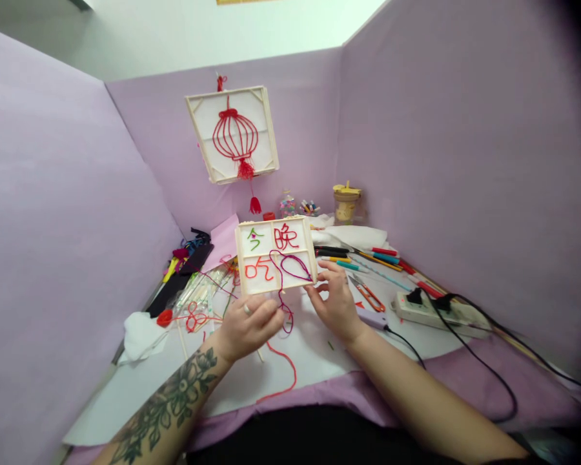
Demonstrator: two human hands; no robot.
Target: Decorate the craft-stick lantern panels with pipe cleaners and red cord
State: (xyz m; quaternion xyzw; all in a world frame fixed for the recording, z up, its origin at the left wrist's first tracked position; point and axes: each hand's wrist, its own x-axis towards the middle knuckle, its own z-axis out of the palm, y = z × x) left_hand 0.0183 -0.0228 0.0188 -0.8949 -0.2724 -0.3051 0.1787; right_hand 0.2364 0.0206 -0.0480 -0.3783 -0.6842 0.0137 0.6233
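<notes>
Hands are set apart: left hand point(250, 323) is closed at the bottom edge of the framed panel point(265, 240), which is held up over the desk point(314, 368), probably so its face can be seen; right hand point(336, 300) is set at the lower right corner, grip on frame or yarn can't be told. Purple yarn point(310, 278) is looped over the lower right pane. Scissors point(368, 289) are laid beside the right hand, presumably for reach; lantern panel point(235, 135) is hung on the back wall point(300, 142), well apart.
</notes>
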